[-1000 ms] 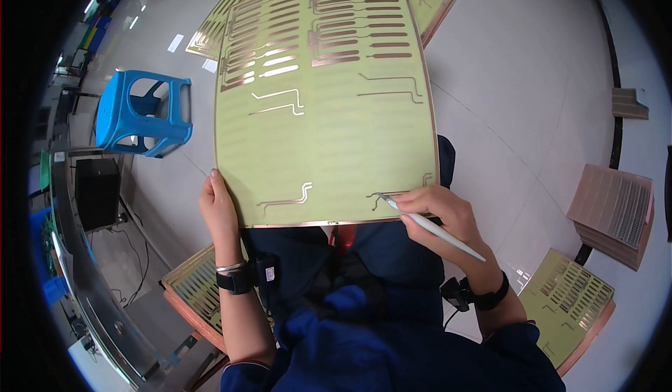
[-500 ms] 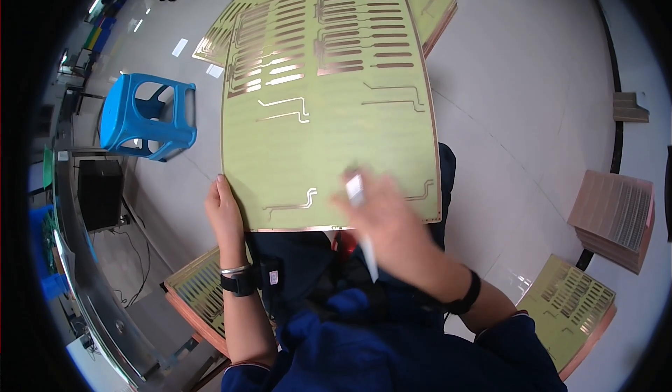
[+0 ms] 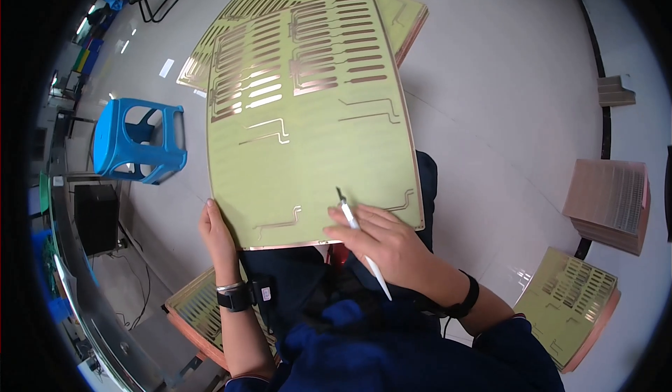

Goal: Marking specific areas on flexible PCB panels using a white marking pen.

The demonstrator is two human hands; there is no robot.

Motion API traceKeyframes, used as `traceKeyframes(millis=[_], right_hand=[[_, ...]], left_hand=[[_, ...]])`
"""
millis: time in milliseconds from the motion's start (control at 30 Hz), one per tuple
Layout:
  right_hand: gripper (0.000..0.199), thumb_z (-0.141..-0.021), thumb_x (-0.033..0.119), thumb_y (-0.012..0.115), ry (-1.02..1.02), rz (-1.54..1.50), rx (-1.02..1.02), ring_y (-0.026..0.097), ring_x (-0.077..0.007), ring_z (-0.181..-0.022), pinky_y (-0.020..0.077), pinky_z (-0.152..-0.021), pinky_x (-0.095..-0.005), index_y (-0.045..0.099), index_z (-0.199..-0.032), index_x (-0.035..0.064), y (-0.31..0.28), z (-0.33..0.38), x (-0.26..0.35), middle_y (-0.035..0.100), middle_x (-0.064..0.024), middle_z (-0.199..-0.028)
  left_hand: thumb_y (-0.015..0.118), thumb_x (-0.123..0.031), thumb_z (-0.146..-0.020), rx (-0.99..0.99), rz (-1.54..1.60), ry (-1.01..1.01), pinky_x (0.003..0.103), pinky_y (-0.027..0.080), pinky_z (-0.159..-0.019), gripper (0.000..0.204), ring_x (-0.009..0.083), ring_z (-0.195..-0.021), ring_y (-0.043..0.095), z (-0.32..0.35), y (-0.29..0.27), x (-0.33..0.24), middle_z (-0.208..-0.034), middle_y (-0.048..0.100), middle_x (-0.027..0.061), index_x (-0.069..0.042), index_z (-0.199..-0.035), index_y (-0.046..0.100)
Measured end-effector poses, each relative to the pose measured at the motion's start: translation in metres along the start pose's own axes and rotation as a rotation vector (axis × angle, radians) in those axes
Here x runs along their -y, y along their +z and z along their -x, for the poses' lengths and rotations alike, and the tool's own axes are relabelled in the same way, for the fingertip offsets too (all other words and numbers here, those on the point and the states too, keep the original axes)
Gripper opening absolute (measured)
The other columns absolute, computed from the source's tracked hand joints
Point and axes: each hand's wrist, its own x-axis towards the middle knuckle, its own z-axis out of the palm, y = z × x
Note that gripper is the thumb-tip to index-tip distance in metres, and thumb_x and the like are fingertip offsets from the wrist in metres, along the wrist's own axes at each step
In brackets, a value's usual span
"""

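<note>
A large pale-green circuit board (image 3: 315,161) with copper traces lies over my lap, tilted away from me. My left hand (image 3: 218,234) grips its near left edge, thumb at the rim and the other fingers mostly hidden underneath. Over the board's near edge, my right hand (image 3: 381,245) holds a slim white craft knife (image 3: 352,218) like a pen. Its dark tip points away from me above the bare green area; whether it touches the surface I cannot tell.
Beyond the held board is a stack of similar boards (image 3: 409,24). More boards are stacked at lower left (image 3: 192,308) and lower right (image 3: 570,301). A blue plastic stool (image 3: 143,140) stands left, and a brownish stack of panels (image 3: 607,199) sits at right.
My right hand, blurred before, now shows sharply with the knife tip lying farther forward. The whole view has shifted slightly, and my left hand keeps its hold on the board.
</note>
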Motion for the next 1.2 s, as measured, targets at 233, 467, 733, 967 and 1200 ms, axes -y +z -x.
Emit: traceKeyframes(millis=[233, 467, 733, 967, 1200], right_hand=[[0.042, -0.081, 0.004, 0.062, 0.355, 0.399, -0.126, 0.054, -0.0331, -0.119, 0.0377, -0.102, -0.0507, 0.057, -0.122, 0.0070, -0.044, 0.010, -0.035, 0.058, -0.0171, -0.127], [0.030, -0.090, 0.001, 0.055, 0.555, 0.190, -0.463, 0.059, -0.0328, -0.113, 0.0462, -0.096, -0.0377, 0.057, -0.120, 0.0044, -0.061, 0.038, -0.055, 0.060, -0.0186, -0.124], [0.024, -0.095, 0.003, 0.050, 0.432, -0.168, -0.531, 0.063, -0.0265, -0.109, 0.0467, -0.095, -0.0327, 0.057, -0.119, -0.0005, -0.038, 0.015, -0.037, 0.063, -0.0197, -0.120], [0.028, -0.099, 0.010, 0.044, 0.395, -0.168, -0.615, 0.057, -0.0268, -0.118, 0.0427, -0.101, -0.0346, 0.053, -0.122, -0.0043, -0.045, 0.000, -0.037, 0.059, -0.0202, -0.126], [0.036, -0.102, 0.014, 0.038, 0.395, -0.095, -0.579, 0.055, -0.0262, -0.119, 0.0403, -0.102, -0.0361, 0.042, -0.131, -0.0071, -0.041, 0.014, -0.038, 0.054, -0.0251, -0.130]], left_hand=[[0.041, -0.031, -0.104, -0.050, 0.043, 0.039, 0.023, 0.037, -0.061, 0.041, 0.0052, -0.069, 0.042, 0.006, -0.003, 0.003, -0.074, 0.052, -0.0033, 0.000, -0.083, 0.057], [0.041, -0.031, -0.104, -0.051, 0.026, 0.025, 0.024, 0.034, -0.058, 0.041, 0.0048, -0.066, 0.039, 0.002, -0.005, 0.010, -0.070, 0.049, -0.0042, -0.002, -0.078, 0.054], [0.040, -0.030, -0.104, -0.050, 0.104, 0.067, 0.023, 0.036, -0.061, 0.041, 0.0047, -0.069, 0.042, 0.007, -0.006, 0.012, -0.075, 0.054, -0.0032, 0.000, -0.082, 0.057], [0.040, -0.029, -0.104, -0.078, 0.106, 0.108, 0.023, 0.036, -0.061, 0.041, 0.0054, -0.069, 0.041, 0.026, -0.011, -0.008, -0.073, 0.052, -0.0039, 0.001, -0.081, 0.056], [0.040, -0.027, -0.104, 0.029, -0.047, 0.077, 0.024, 0.033, -0.058, 0.040, 0.0053, -0.066, 0.037, 0.058, -0.034, 0.006, -0.068, 0.045, -0.0048, -0.001, -0.075, 0.051]])
